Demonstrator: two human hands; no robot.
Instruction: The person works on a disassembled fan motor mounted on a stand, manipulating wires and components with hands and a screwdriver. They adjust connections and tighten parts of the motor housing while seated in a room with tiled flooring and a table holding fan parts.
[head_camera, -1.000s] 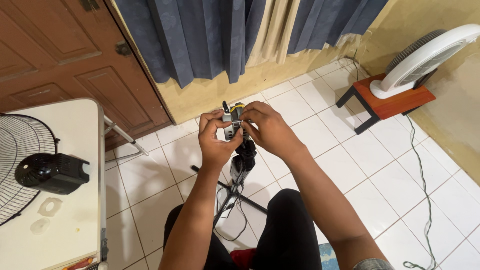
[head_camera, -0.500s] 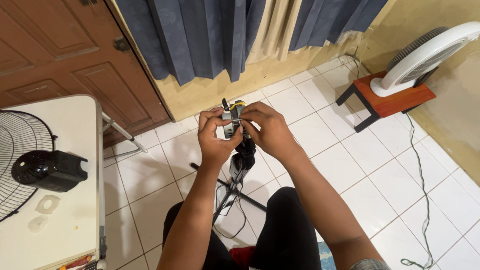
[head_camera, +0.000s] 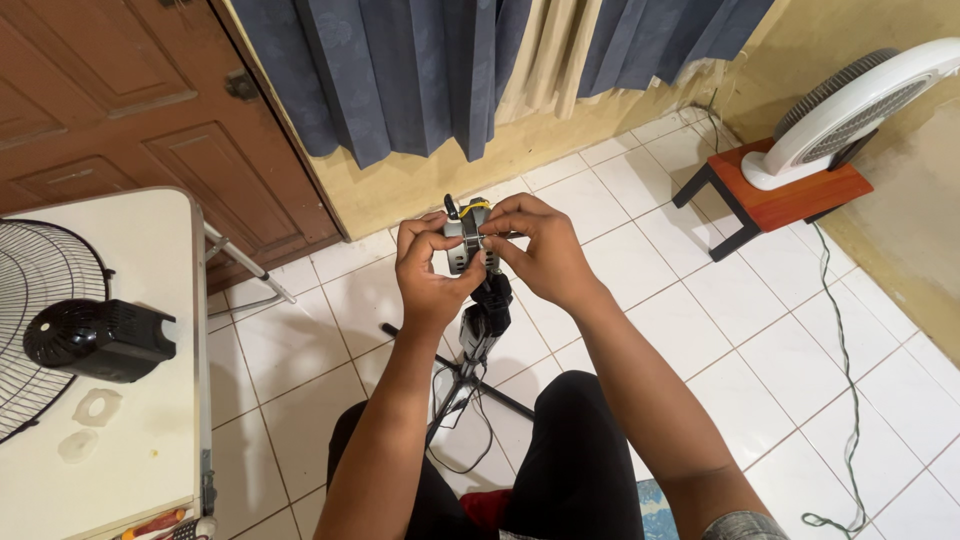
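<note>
Far left: white table (head_camera: 150, 440) carrying a dismantled fan, with wire grille (head_camera: 35, 330) and black motor housing (head_camera: 95, 340). Against the frame half a second earlier, these sit slightly further right and lower in view; the shift looks like head movement, not table movement.

Centre: left hand (head_camera: 430, 275) wrapped around the left side of a small grey clamp mount (head_camera: 468, 240), fingers curled closed on it, thumb on top. Right hand (head_camera: 535, 250) closed on the mount's right side, fingertips pinched at its upper edge near a yellow band. The mount sits atop a black tripod (head_camera: 480, 340) standing on the white tiled floor (head_camera: 640, 330), between the person's knees. Grip and finger positions match the earlier frame; no visible change in the mount's tilt.

Right: red-topped stool (head_camera: 775, 195) bearing a white fan (head_camera: 850, 110), its cord (head_camera: 845, 370) trailing over the tiles. Unchanged apart from the same view shift.
</note>
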